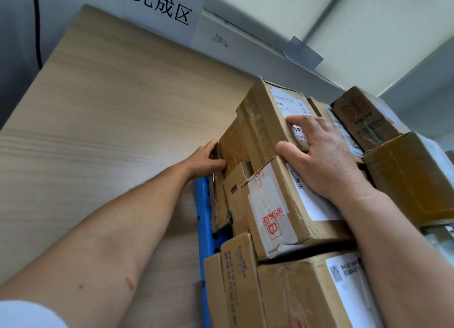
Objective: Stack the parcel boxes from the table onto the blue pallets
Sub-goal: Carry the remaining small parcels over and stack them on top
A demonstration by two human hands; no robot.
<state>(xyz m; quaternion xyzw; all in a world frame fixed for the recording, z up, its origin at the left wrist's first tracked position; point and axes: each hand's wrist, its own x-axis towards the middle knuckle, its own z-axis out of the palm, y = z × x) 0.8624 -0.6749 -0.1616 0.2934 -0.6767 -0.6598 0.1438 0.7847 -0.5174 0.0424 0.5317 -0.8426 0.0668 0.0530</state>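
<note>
A black cable (37, 33) hangs down the grey wall at far left. A white sleeve (24, 314) shows at the lower left corner. The wood-grain floor (98, 131) is pale laminate with fine parallel streaks, and it meets the wall at a straight edge. A paper sign (163, 6) with three black printed characters is fixed to the wall above it.

The left hand (206, 159) reaches to the left side of the stack. Its thumb and curled fingers pinch the left edge of the tape-wrapped parcel box (234, 143), which is corrugated cardboard under glossy, wrinkled brown tape. Below the hand, the blue pallet (203, 205) shows as a narrow perforated plastic rim under the boxes.

The top parcel box (262, 114) is long and rectangular, made of creased cardboard, and carries a white shipping label (290, 104). It lies on the stack above the tape-wrapped parcel box. The right hand (326, 163) clasps its near end, with the fingers bent over the label and the thumb hooked on the near edge. The heel of this hand rests on the B-stamped parcel box (272, 205), which is sealed with clear tape bearing red print.

A grey tape patch (303, 54) sticks to the wall seam. At right, a small printed box (363, 116) sits tilted on a larger plain box (412, 175).
</note>
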